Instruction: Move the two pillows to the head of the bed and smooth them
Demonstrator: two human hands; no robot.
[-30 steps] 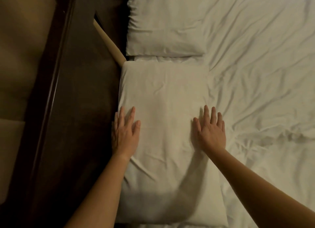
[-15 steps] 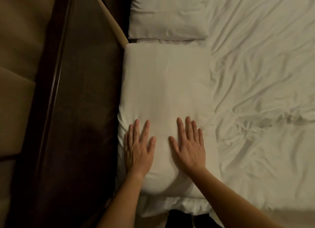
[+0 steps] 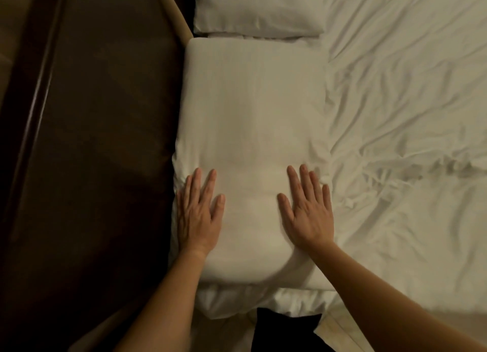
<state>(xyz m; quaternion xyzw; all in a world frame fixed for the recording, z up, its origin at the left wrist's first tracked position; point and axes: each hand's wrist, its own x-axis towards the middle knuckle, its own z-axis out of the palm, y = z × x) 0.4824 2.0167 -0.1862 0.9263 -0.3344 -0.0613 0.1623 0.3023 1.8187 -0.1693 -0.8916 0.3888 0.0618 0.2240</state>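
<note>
A white pillow (image 3: 250, 109) lies flat against the dark headboard on the left. A second white pillow (image 3: 258, 9) lies just beyond it at the top of the view, nearly touching. My left hand (image 3: 199, 214) rests palm down on the near pillow's left side, fingers spread and holding nothing. On the same pillow's right side, near its edge, my right hand (image 3: 308, 212) lies flat with fingers apart. Both hands press on the pillow's near half.
A dark wooden headboard (image 3: 105, 141) runs along the left of the pillows. A wrinkled white sheet (image 3: 408, 141) covers the bed to the right. A folded sheet edge (image 3: 263, 299) and a dark gap lie below the near pillow.
My hands came together near the pillow's middle half a second ago and have since slid apart toward its left and right sides. The view shifted slightly.
</note>
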